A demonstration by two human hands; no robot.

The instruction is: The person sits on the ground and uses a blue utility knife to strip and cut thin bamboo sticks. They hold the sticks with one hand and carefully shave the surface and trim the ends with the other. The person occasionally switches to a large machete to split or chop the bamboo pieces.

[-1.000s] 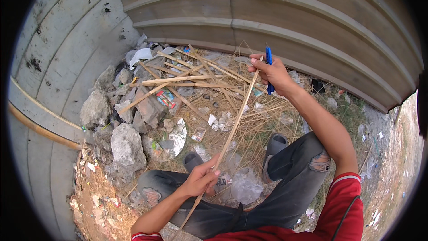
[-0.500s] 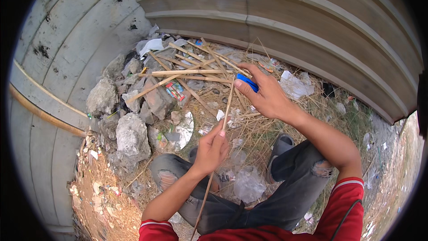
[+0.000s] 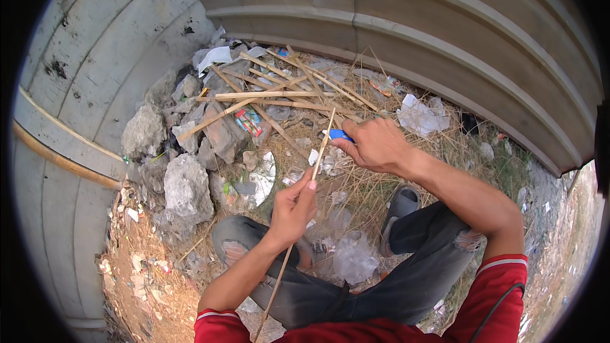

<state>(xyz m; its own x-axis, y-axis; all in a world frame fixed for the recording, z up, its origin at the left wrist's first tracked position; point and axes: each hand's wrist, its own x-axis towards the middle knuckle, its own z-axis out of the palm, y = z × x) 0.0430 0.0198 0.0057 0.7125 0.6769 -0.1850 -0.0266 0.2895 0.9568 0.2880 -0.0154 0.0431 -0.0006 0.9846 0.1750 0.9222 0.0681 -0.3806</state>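
A long, thin bamboo strip (image 3: 279, 277) slants up from my lap, its tip just left of the knife. My left hand (image 3: 293, 211) is closed round its upper half, thumb along the strip. In my right hand (image 3: 379, 145) is a blue-handled utility knife (image 3: 341, 134), gripped between thumb and fingers. Its blade end meets the strip a little below the tip; the blade itself is barely visible. Beyond both hands, several flat bamboo strips (image 3: 273, 94) lie crossed in a loose pile.
Grey rocks (image 3: 188, 192) are heaped at the left, beside a pale panel wall (image 3: 82, 82). Across the back runs a corrugated metal sheet (image 3: 432, 13). Dry grass, white paper (image 3: 422, 116) and a clear plastic bag (image 3: 355, 259) litter the ground near my sandalled feet.
My right hand has brought the knife down and slightly left, from near the strip's tip to a little below it. My left hand still holds the strip, shifted slightly left.
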